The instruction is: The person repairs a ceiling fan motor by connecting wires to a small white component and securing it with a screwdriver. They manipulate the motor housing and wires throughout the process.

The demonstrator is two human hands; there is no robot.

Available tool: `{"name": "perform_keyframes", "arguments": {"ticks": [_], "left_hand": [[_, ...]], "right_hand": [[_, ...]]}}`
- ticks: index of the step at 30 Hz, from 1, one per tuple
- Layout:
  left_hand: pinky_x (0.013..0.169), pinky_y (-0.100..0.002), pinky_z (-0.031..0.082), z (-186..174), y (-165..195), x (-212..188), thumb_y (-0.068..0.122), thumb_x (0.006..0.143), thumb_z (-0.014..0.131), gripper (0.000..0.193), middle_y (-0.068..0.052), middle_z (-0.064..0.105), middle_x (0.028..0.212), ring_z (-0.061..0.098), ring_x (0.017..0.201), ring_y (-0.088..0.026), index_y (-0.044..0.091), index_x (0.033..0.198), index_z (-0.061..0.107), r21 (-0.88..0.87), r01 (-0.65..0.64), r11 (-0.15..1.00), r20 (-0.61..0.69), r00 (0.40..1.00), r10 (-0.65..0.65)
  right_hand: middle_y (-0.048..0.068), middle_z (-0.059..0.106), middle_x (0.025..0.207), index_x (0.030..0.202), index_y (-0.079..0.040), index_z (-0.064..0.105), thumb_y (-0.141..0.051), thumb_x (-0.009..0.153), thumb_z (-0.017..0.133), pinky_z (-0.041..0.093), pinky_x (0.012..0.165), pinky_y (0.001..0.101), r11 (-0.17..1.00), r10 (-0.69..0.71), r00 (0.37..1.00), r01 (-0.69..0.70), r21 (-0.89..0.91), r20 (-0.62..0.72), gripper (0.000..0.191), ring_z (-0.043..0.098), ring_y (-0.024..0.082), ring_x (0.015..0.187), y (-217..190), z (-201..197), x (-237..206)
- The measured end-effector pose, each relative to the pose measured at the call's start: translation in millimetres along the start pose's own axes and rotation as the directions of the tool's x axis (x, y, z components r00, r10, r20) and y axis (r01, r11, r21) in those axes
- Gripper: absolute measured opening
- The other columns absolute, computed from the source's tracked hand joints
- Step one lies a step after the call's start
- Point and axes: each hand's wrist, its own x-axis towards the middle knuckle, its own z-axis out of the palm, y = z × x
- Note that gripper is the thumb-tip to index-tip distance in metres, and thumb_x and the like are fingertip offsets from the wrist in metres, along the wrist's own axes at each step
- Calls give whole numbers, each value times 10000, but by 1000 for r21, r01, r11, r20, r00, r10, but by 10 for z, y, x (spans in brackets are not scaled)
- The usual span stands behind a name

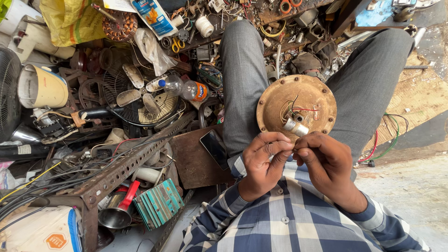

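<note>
Head view: left hand (263,161) and right hand (326,163) meet fingertip to fingertip, both pinching something too thin to make out, maybe a wire end. Just beyond them the round rusty motor cover (297,108) rests between the knees, small grey capacitor (295,126) and loose wires on top. A phone (214,148) lies on the board at left.
</note>
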Motion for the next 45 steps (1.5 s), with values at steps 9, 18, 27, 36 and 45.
{"name": "perform_keyframes", "arguments": {"ticks": [9, 18, 27, 36, 45], "left_hand": [[777, -287, 619, -54, 70, 83, 8, 949, 777, 164, -106, 707, 1035, 719, 904, -193, 33, 1091, 701, 64, -87, 994, 44, 995, 84], [777, -327, 605, -91, 48, 145, -8, 938, 795, 340, -106, 734, 1012, 730, 908, -227, 35, 1188, 568, 217, -312, 925, 74, 950, 303], [870, -285, 608, -47, -21, -27, 28, 998, 753, 306, -138, 736, 1054, 739, 1005, -188, -1, 1221, 545, -138, 64, 988, 79, 995, -54], [985, -255, 549, -32, -99, -81, 62, 1042, 702, 170, -85, 690, 1103, 668, 1071, -120, -24, 1174, 638, -433, 296, 851, 128, 955, -268], [936, -257, 550, -32, -215, -116, -46, 1042, 671, 95, -85, 661, 1117, 654, 1030, -124, -17, 1131, 658, -439, 368, 819, 233, 928, -292]], "right_hand": [[74, 681, 881, 967, 7, 640, 36, 945, 676, 530, 630, 253, 959, -105, 994, 108, -261, 27, 51, 668, 118, 740, -91, -41, 55], [122, 702, 900, 985, 8, 655, 8, 895, 733, 534, 647, 310, 876, -208, 976, 217, -431, 67, 120, 714, 213, 771, -114, -72, 88], [124, 708, 911, 989, 0, 656, 35, 898, 721, 545, 655, 295, 880, -256, 965, 257, -399, 57, 117, 717, 196, 774, -78, -86, 77], [114, 685, 914, 1020, 22, 622, 77, 913, 677, 544, 662, 282, 911, -223, 974, 226, -346, 49, 132, 707, 181, 778, -4, -65, 59], [62, 623, 895, 1006, 0, 562, -120, 1111, 483, 472, 579, 187, 985, -170, 959, 163, -48, -229, 178, 567, 58, 649, 257, -346, 8]]}}
